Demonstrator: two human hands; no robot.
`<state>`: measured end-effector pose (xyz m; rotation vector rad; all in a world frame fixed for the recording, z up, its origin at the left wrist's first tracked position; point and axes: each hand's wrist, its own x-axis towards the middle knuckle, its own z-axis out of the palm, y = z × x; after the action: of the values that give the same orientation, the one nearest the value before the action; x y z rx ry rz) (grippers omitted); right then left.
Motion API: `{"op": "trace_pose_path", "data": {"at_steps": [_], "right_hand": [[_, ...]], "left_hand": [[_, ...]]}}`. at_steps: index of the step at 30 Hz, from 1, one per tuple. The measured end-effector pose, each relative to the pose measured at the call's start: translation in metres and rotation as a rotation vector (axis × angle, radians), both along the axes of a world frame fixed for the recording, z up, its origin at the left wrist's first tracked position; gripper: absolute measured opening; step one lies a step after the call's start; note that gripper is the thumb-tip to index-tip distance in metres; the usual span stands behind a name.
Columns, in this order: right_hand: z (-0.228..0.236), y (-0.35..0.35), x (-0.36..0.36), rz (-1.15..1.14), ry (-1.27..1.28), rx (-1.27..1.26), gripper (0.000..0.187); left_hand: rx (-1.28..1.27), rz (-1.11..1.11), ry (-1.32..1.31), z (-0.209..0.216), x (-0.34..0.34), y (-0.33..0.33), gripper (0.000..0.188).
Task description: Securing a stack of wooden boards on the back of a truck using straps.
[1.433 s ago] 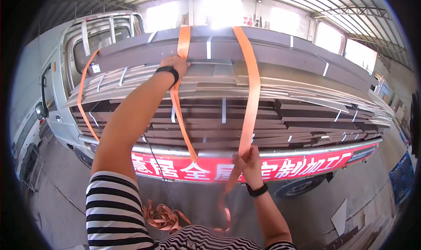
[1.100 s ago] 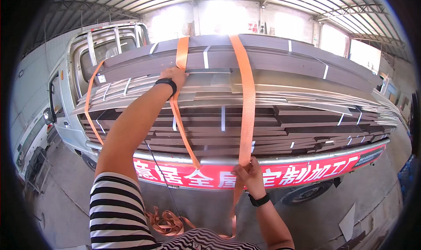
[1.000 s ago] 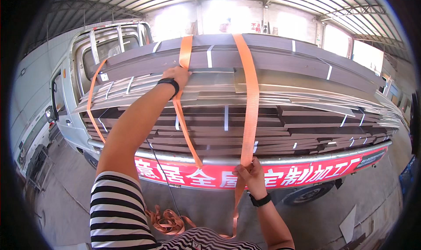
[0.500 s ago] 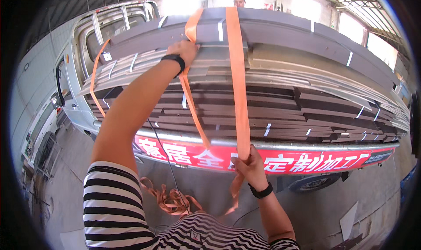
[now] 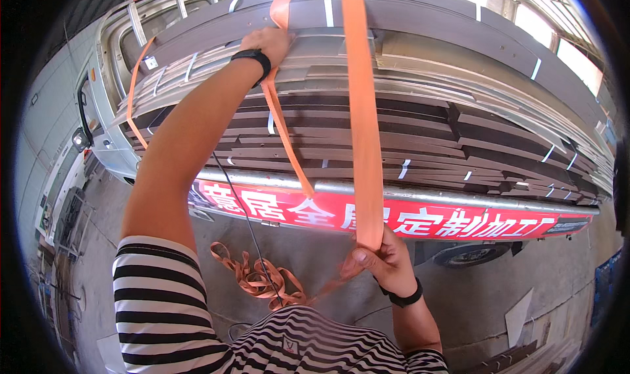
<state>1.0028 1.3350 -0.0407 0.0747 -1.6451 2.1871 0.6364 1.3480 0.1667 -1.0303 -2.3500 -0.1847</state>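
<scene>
My left hand [image 5: 266, 44] reaches up and grips one orange strap [image 5: 283, 121] near the top of a stack of long dark boards [image 5: 426, 118] loaded on a small truck [image 5: 125, 131]. A second orange strap [image 5: 361, 111] runs down over the stack, and my right hand [image 5: 384, 259] is closed around its lower end, just below the truck's red side banner [image 5: 459, 220]. Loose orange webbing [image 5: 256, 275] lies coiled on the concrete floor in front of me.
The truck cab with a metal roof rack [image 5: 157, 10] is at the left. A third orange strap [image 5: 134, 88] crosses the load near the cab. The truck's rear wheel [image 5: 472, 252] shows under the banner. Flat boards [image 5: 518, 315] lie on the floor at lower right.
The view has tilted and come closer to the truck. My right hand has moved a little lower along the strap; my left hand stays at the top of the load.
</scene>
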Motion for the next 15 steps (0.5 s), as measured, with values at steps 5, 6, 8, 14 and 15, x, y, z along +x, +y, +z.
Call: {"op": "trace_pose_path", "data": {"at_steps": [5, 6, 8, 14, 15], "right_hand": [[-0.040, 0.018, -0.008, -0.129, 0.016, 0.012, 0.026], [-0.047, 0.020, -0.009, -0.129, 0.017, 0.015, 0.026], [-0.056, 0.022, -0.012, -0.102, -0.050, -0.083, 0.023], [-0.072, 0.019, -0.036, -0.087, 0.022, -0.022, 0.019], [-0.075, 0.020, -0.038, -0.082, 0.022, -0.021, 0.019]], "left_hand": [[0.028, -0.004, -0.005, 0.002, 0.007, 0.005, 0.052], [0.031, -0.004, -0.004, 0.001, 0.009, 0.004, 0.052], [0.012, -0.010, 0.028, 0.001, 0.015, 0.001, 0.051], [0.010, 0.000, 0.034, -0.001, 0.003, 0.000, 0.050], [0.010, 0.005, 0.033, -0.001, 0.001, 0.001, 0.050]]}}
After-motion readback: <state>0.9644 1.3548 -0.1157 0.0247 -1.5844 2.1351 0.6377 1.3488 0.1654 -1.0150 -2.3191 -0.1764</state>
